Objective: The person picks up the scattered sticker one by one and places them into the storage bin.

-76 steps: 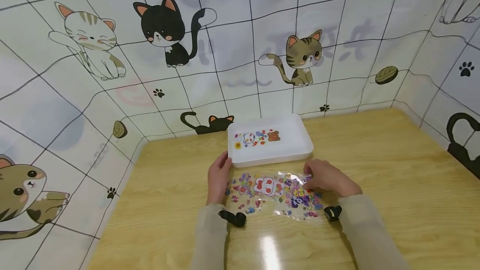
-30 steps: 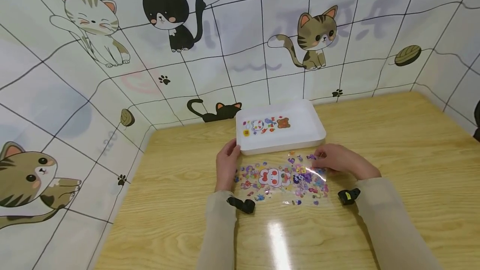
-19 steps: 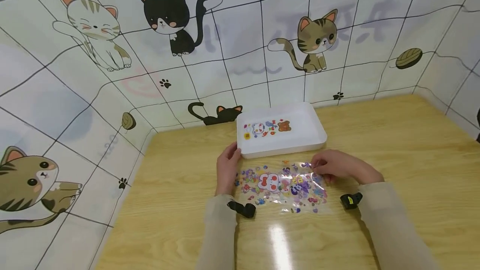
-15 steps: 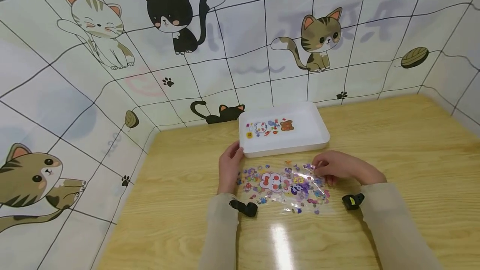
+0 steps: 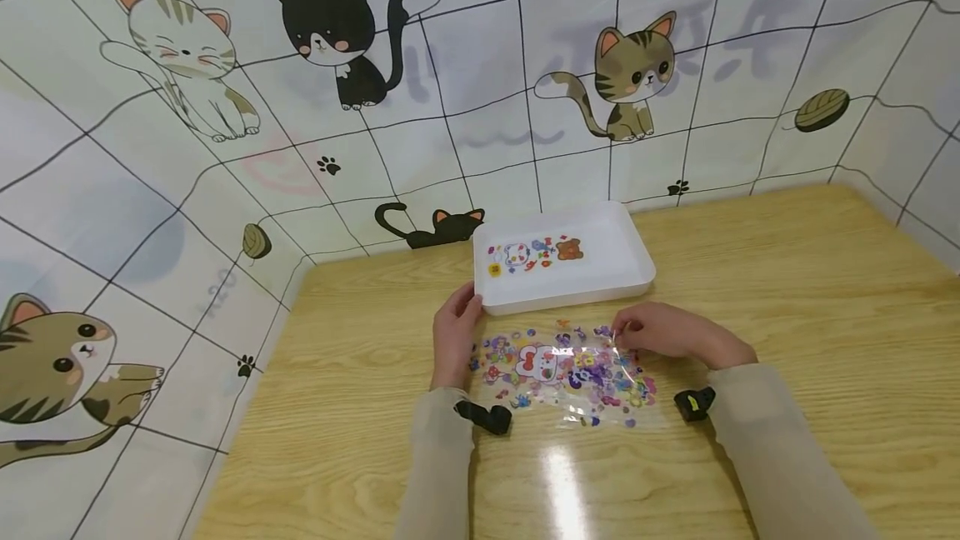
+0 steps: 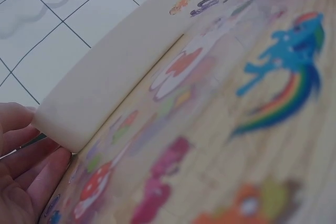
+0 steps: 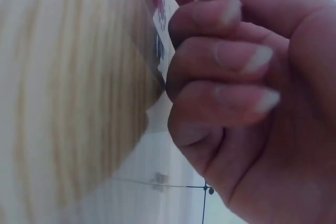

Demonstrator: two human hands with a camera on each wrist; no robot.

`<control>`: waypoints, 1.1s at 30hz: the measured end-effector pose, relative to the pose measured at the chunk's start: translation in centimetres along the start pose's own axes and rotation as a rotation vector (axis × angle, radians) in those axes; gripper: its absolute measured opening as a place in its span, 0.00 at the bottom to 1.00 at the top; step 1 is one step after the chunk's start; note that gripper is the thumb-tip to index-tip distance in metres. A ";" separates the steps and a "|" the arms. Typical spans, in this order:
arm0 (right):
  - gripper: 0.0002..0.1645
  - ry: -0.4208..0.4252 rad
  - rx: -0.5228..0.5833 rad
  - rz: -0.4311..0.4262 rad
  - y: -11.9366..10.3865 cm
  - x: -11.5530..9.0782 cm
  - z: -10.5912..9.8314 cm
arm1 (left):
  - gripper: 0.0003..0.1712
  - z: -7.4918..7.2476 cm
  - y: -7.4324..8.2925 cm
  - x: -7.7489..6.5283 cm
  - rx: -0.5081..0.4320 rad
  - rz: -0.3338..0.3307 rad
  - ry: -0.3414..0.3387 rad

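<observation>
Two forearms in pale beige sleeves reach forward, well apart. The left arm [image 5: 435, 473] runs nearly straight ahead, and its left hand [image 5: 453, 332] grips with the thumb toward the body's midline. The right arm [image 5: 772, 440] slants inward with a bent wrist; the right hand [image 5: 663, 332] pinches at the fingertips, three fingers curled toward the palm, nails visible.

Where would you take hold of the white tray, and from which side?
On the white tray, the right end wall, from the right: it stands up from the flat floor, so it should pinch easily. The left grip touches the near left corner; the sticker sheet lies along the near side.
</observation>
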State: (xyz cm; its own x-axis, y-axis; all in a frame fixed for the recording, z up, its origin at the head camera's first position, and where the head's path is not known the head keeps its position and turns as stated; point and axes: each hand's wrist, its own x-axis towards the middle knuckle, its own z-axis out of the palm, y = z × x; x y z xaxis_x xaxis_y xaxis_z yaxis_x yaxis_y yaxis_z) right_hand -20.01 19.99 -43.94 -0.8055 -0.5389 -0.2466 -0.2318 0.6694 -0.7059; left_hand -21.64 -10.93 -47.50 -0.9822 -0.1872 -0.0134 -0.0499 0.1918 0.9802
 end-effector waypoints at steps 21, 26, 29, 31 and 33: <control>0.09 -0.055 0.208 -0.001 -0.1 -0.2 0.0 | 0.22 -0.1 -0.5 0.4 -0.004 -0.005 -0.010; 0.11 -0.077 0.247 -0.040 0.0 -0.2 0.0 | 0.22 -0.2 -0.3 0.3 -0.003 -0.006 -0.009; 0.12 -0.083 0.272 -0.050 0.1 -0.2 -0.1 | 0.21 -0.1 -0.2 0.3 -0.009 -0.005 -0.009; 0.12 -0.081 0.286 -0.052 0.2 -0.2 -0.1 | 0.20 0.0 -0.2 0.3 -0.010 -0.003 -0.008; 0.12 -0.081 0.297 -0.062 0.3 -0.1 -0.1 | 0.20 0.0 -0.2 0.3 -0.015 0.004 -0.008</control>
State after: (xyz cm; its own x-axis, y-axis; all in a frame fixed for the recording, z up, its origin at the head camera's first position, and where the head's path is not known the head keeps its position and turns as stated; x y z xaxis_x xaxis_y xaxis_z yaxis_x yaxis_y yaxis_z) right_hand -20.03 20.32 -44.04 -0.7459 -0.6209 -0.2410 -0.0996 0.4618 -0.8814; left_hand -21.88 -11.04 -47.73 -0.9839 -0.1785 -0.0112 -0.0435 0.1779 0.9831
